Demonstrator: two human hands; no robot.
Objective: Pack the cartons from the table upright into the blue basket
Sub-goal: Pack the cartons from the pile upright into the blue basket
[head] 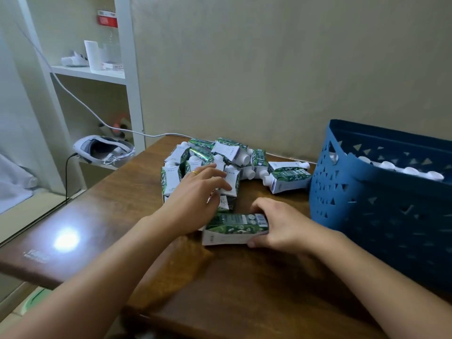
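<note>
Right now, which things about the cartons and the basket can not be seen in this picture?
Head view only:
- Blue basket: its right part is cut off by the frame edge; the wall hides all but the white caps.
- Pile of cartons: the left hand covers some.
- Carton print: too blurred to read.

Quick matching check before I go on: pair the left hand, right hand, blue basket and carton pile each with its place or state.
Things:
1. left hand
2. right hand
3. blue basket
4. carton pile

States:
A. at the table's right edge, white caps showing inside
B. grip on a carton lying flat, nearest the camera
C. jumbled near the wall
D. fingers on an upright carton at the pile's front

Pairs: 1-D, 2-B, 3-A, 4-C
</note>
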